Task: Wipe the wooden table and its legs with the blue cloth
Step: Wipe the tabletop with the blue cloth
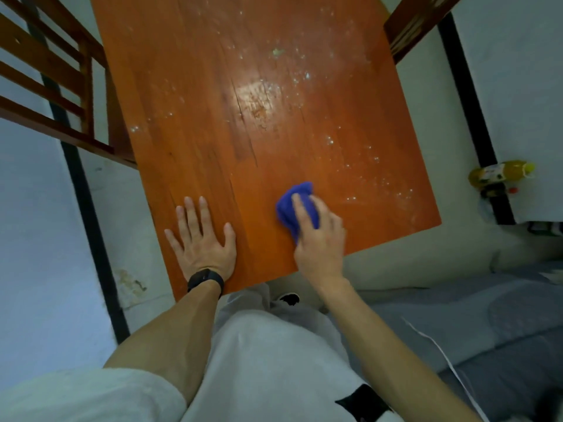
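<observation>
– Head view, left to right: what lies off the desk's left edge?
– A slatted wooden chair (45, 71), beside that edge toward the far end.
– And on the desk (198, 102) itself?
– By the near-left corner the left hand (202, 236) lies flat, fingers straight and spread, holding nothing. A black wristband (205, 281) sits on its wrist. I judge it is planted there to brace the body and steady the top while the other hand rubs.
– Where is the cloth?
– The blue cloth (297, 205) is bunched on the wood close to the near edge, right of the middle. The right hand (316, 236) covers its near side, fingers curled over the wad and pressing it down. Bunched like that, it likely makes a firmer pad.
– Much left to do?
– Probably. White specks (362, 166) scatter over the far half and toward the right edge, and the legs are out of sight. Off the right edge a yellow bottle (502, 175) lies on the floor.
</observation>
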A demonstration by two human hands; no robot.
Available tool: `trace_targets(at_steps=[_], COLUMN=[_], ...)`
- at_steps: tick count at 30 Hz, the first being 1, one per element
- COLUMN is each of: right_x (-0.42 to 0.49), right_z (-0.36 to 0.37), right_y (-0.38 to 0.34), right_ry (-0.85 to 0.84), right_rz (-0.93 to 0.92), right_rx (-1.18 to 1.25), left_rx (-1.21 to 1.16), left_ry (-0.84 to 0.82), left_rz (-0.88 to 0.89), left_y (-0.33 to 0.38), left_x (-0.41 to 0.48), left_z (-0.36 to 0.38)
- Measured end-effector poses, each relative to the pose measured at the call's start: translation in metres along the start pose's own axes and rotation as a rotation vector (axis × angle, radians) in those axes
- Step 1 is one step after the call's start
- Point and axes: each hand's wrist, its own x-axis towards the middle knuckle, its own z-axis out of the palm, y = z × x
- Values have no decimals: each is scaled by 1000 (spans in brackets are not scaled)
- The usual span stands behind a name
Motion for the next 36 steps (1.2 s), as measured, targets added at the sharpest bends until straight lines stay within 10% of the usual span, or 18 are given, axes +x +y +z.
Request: trace_targets(at_steps=[4, 11, 20, 27, 36], right_x=[6, 37, 18, 42, -17], right_z=[15, -32, -6, -76, -32], right_y=[-8, 112, 82, 246, 162], right_ry=[-216, -73, -244, -37, -183], right_rz=[-365, 307, -416, 455, -229], right_rx=[-99, -137, -84, -108, -34], left_rx=[-1, 8, 5, 99, 121], left_ry=[15, 22, 7, -160, -95], left_rz=[-6, -3, -34, 282, 262], left_y=[-2, -1, 37, 162, 177], left_x=[-1, 3, -29, -49, -52], left_z=[0, 3, 9, 48, 60])
